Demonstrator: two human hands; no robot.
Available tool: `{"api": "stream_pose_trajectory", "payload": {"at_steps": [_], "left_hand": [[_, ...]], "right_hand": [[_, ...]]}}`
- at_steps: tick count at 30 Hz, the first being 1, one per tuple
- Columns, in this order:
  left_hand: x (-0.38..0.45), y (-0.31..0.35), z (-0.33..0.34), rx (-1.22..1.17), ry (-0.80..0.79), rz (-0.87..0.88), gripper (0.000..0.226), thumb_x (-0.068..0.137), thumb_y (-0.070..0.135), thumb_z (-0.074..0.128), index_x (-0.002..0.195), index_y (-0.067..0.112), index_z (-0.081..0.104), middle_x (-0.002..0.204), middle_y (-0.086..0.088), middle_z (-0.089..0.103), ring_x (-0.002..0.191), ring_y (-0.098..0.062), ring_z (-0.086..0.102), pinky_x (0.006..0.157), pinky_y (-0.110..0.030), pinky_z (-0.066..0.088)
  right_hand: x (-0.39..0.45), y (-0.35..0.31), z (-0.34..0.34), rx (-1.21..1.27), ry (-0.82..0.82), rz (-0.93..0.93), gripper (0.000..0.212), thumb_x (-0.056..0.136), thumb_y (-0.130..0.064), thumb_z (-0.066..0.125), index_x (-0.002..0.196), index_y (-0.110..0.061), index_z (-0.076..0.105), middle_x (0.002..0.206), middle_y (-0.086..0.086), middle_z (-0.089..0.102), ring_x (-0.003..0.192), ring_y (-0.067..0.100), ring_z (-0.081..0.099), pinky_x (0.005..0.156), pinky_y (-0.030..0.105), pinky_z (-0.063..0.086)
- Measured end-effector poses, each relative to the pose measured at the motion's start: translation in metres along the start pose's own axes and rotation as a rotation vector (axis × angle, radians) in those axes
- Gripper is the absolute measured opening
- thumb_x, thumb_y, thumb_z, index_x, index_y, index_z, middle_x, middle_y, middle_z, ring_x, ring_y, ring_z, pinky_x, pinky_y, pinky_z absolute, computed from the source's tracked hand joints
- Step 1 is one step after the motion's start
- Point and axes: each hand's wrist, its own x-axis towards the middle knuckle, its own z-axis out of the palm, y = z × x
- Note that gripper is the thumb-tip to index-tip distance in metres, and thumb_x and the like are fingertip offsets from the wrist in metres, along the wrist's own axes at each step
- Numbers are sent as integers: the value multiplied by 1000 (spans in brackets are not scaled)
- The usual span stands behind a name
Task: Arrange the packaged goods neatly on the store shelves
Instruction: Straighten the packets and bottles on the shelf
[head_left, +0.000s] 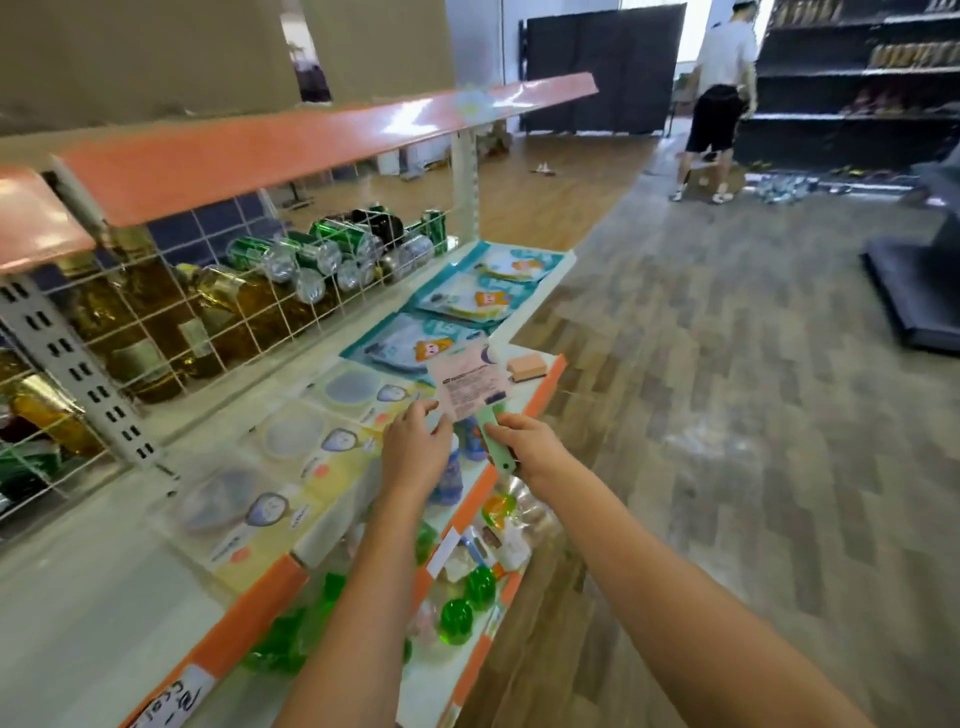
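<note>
Both forearms bare; no sleeves, rings, watch visible.

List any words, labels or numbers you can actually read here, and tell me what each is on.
Nothing reads clearly.
Pink package held in both hands: printed lines, too blurred.
Handwritten tag on the shelf edge: dark strokes, illegible.
Teal packets on the shelf: lettering too blurred.
Green cans: no legible label.

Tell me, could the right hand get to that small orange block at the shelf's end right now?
Probably not at once: the right hand grips a green-handled item with a pink card, so it is occupied. The orange block lies uncovered just beyond it, with nothing between.
</note>
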Motion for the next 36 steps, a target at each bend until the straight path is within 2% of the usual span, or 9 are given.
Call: {"api": "stream_pose_trajectory", "payload": {"at_steps": [3, 5, 8, 11, 15, 19, 22, 29, 36], "left_hand": [[13, 5, -8, -11, 87, -51, 34, 94, 26, 52, 125, 12, 56, 130, -12, 57, 121, -30, 49, 97, -36, 39], [18, 5, -16, -34, 144, -102, 34, 94, 24, 53, 125, 8, 56, 129, -13, 58, 119, -30, 52, 98, -36, 40], [16, -3, -29, -43, 218, -215, 37, 96, 30, 50, 127, 10, 54, 130, -10, 57, 120, -28, 51, 100, -36, 40], [3, -21, -43, -27, 289, -327, 39, 97, 35, 47, 129, 14, 52, 131, -7, 55, 120, -25, 50, 98, -37, 41], [-23, -46, -69, -44, 393, -474, 40, 97, 35, 47, 131, 15, 51, 134, -6, 54, 121, -23, 51, 99, -34, 41], [-50, -65, -98, -42, 466, -575, 40, 99, 31, 46, 134, 13, 49, 135, -4, 54, 118, -20, 54, 83, -22, 37], [-66, -81, -118, -38, 505, -612, 40, 99, 29, 46, 134, 10, 48, 134, -6, 54, 116, -23, 55, 90, -24, 42], [-94, -120, -158, -89, 534, -652, 38, 100, 29, 41, 133, 12, 48, 132, -7, 55, 116, -24, 53, 94, -33, 41], [-96, -157, -201, -431, 621, -676, 33, 100, 29, 43, 128, 12, 52, 121, -5, 59, 107, -23, 55, 95, -36, 44]], "right_hand": [[23, -12, 7, -19, -83, 29, 15, 94, -5, 53, 100, -17, 59, 78, -2, 62, 69, 12, 56, 64, 23, 46], [37, -15, 17, -24, -163, 27, 15, 95, -2, 51, 91, -15, 58, 69, -5, 66, 62, 9, 59, 61, 21, 47], [48, -12, 35, -68, -303, 23, 18, 95, -2, 50, 112, -5, 56, 77, -2, 69, 65, 10, 60, 59, 21, 49], [51, 1, 59, -108, -416, 60, 25, 94, -7, 53, 118, -4, 57, 88, 3, 66, 75, 14, 59, 68, 25, 49], [39, 18, 98, -134, -592, 120, 32, 96, -4, 49, 127, 0, 52, 89, 2, 65, 75, 13, 58, 62, 22, 47], [21, 33, 135, -179, -746, 158, 30, 96, -6, 49, 125, 0, 54, 97, 6, 65, 82, 15, 58, 71, 26, 48], [6, 43, 161, -212, -798, 169, 28, 96, -7, 50, 123, -2, 57, 103, 10, 65, 79, 15, 59, 68, 24, 50], [-26, 62, 210, -193, -815, 210, 19, 95, -4, 51, 113, -5, 59, 90, 7, 66, 73, 16, 60, 60, 24, 51], [-49, 70, 243, -247, -855, 192, 23, 94, -5, 52, 117, -8, 56, 89, 0, 68, 74, 12, 60, 61, 18, 52]]}}
